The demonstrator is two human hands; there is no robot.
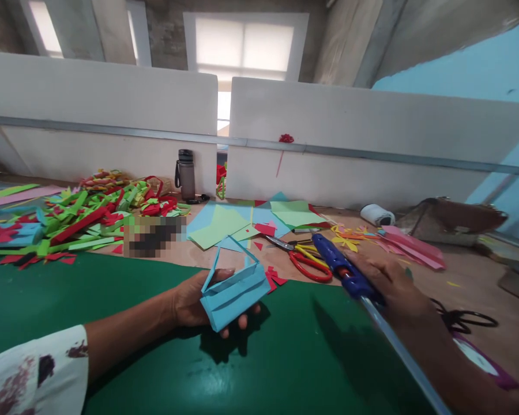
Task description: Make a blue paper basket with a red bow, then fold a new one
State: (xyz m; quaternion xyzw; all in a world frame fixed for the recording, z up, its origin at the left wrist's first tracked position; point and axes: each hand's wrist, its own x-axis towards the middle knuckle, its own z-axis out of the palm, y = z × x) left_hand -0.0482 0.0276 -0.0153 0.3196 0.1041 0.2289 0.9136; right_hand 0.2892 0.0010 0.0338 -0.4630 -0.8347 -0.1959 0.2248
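A small blue paper bag (236, 295) with folded paper handles rests in my left hand (194, 300), whose fingers curl beneath it. My right hand (393, 282) grips a blue glue gun (343, 265), and a long clear glue stick (402, 351) sticks out of its back end toward me. The gun is to the right of the bag, apart from it. Red-handled scissors (310, 267) lie beyond, between my two hands. Red paper pieces (275, 280) sit just past the bag on the table.
Green and red paper strips (99, 213) heap at the left. Coloured sheets (225, 223) lie mid-table before white panels (350, 132). A dark bottle (185, 176) stands behind. On the right are a handbag (452, 222), black-handled scissors (471, 318) and a green mat (155, 369) in front.
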